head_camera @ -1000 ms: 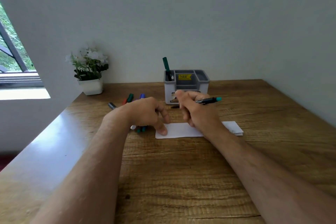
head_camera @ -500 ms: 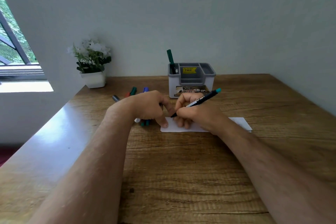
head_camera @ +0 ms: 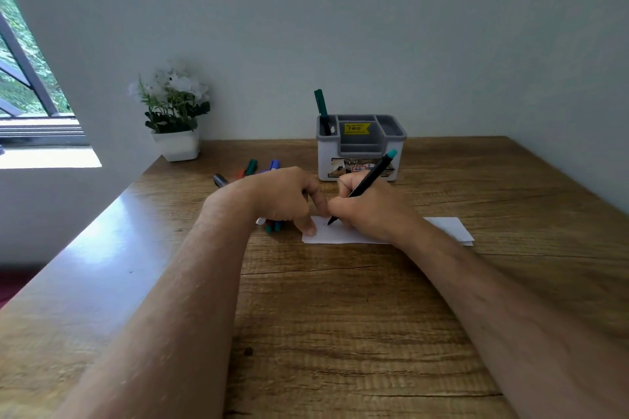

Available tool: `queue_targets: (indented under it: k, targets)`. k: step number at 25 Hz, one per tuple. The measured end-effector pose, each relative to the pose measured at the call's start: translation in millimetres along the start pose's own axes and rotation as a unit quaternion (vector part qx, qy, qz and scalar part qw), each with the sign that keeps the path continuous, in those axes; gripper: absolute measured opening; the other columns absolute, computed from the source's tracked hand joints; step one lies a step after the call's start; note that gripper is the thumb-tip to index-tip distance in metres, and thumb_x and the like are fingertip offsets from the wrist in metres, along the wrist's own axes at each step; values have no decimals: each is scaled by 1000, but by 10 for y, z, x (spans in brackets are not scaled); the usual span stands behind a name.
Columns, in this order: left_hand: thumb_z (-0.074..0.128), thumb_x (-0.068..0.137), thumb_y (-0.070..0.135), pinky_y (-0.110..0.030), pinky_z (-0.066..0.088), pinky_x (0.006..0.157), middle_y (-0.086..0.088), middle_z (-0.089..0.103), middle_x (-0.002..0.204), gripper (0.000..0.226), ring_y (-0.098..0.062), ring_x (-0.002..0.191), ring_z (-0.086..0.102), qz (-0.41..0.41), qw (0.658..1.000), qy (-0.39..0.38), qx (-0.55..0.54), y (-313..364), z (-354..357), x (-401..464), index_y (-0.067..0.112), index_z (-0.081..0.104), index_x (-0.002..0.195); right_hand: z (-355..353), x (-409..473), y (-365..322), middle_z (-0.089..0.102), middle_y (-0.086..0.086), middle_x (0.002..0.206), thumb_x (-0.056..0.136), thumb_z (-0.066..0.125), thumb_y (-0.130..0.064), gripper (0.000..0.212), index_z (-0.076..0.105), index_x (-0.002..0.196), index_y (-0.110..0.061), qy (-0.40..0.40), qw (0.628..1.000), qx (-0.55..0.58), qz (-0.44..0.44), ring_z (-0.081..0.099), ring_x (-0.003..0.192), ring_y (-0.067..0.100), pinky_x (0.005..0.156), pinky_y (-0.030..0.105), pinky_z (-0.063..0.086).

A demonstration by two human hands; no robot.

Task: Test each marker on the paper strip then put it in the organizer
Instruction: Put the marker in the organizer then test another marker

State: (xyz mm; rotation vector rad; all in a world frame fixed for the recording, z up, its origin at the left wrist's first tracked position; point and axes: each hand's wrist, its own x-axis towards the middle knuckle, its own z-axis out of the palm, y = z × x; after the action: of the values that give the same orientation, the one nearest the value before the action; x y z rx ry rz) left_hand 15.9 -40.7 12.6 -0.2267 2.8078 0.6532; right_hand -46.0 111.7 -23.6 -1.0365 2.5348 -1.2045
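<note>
A wooden desk (head_camera: pixel 340 333). At twelve o'clock, a grey organizer (head_camera: pixel 360 160) holds one green marker (head_camera: pixel 321 109). The left hand (head_camera: pixel 282 199), fingers curled, pins the paper strip (head_camera: pixel 446 228) with a fingertip, a cap possibly hidden inside. The right hand (head_camera: pixel 367 214) grips a teal-ended marker (head_camera: pixel 371 180), tip on paper. Loose markers (head_camera: pixel 252 168) lie at ten o'clock. If the fingertip lifts, the strip may slide and ink the desk.

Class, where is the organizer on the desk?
The organizer stands at the desk's far edge by the wall, just beyond the right hand, right of the potted plant.
</note>
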Motion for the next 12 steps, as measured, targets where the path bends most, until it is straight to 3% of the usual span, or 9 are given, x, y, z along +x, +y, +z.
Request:
queue_targets:
  k: [12]
  targets:
    - [77,81,16,-29,37,80,14,47,80,30,-5,73,45,-8,1000,1,8,38,2,-28,32,65,103,9,6,-4,60,5,61,76,73,-23,25,54,64,-13,16,999,31,3,54,60,14,58,31,43]
